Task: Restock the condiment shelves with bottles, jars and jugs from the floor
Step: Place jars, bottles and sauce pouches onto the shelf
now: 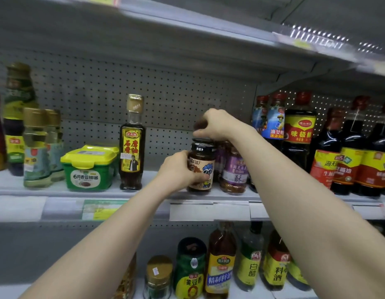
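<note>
My left grip [178, 169] wraps the cartoon jar [202, 167] of brown sauce at the shelf [157, 190] edge; my right grip [215, 124] pinches the rear jar [203, 140] by its lid. Bare shelf lies left of both grips.

From my feed I count, on the middle shelf [57, 189]: two gold-capped clear bottles [36, 147], two green tubs [88, 169], one sesame-oil bottle [132, 145], one cartoon-label jar [203, 169], one black-lidded jar [203, 140] behind it, two purple-label jars [235, 171], and six dark sauce bottles [299, 130] that I can separate. On the lower shelf [290, 295], in clear sight: two jars [159, 275] and four bottles [220, 264].
</note>
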